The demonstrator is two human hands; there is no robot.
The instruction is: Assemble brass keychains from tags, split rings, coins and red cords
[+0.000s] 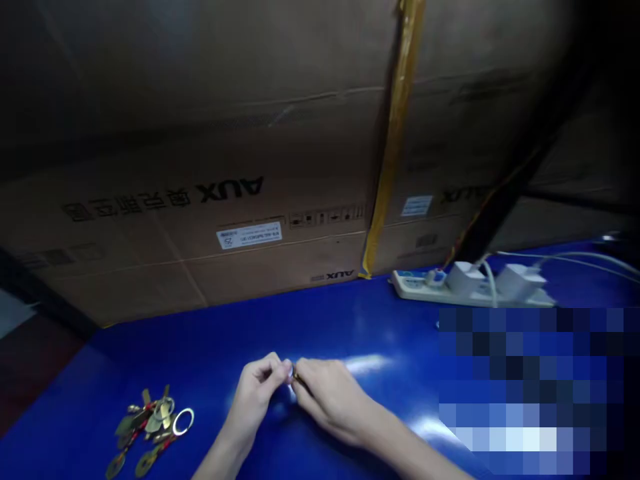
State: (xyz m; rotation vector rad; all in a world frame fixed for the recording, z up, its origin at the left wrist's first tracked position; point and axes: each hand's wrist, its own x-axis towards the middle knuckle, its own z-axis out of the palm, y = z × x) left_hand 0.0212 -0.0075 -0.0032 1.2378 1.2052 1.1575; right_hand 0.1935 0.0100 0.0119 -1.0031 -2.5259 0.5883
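My left hand is closed in a pinch, thumb against forefinger, on what looks like a shiny metal key ring, mostly hidden by the fingertips. Right beside it, my right hand is curled with its fingertips round a small brass-coloured piece. Both hands meet just above the blue tabletop. To their left lies a heap of keychains with brass-coloured pendants, red beads and coin-like discs. A silver split ring sticks out on the heap's right side.
Large cardboard boxes stand along the table's back edge, with yellow tape down one seam. At the back right a white power strip holds plugged-in adapters with trailing white cables. Pixelation covers the lower right.
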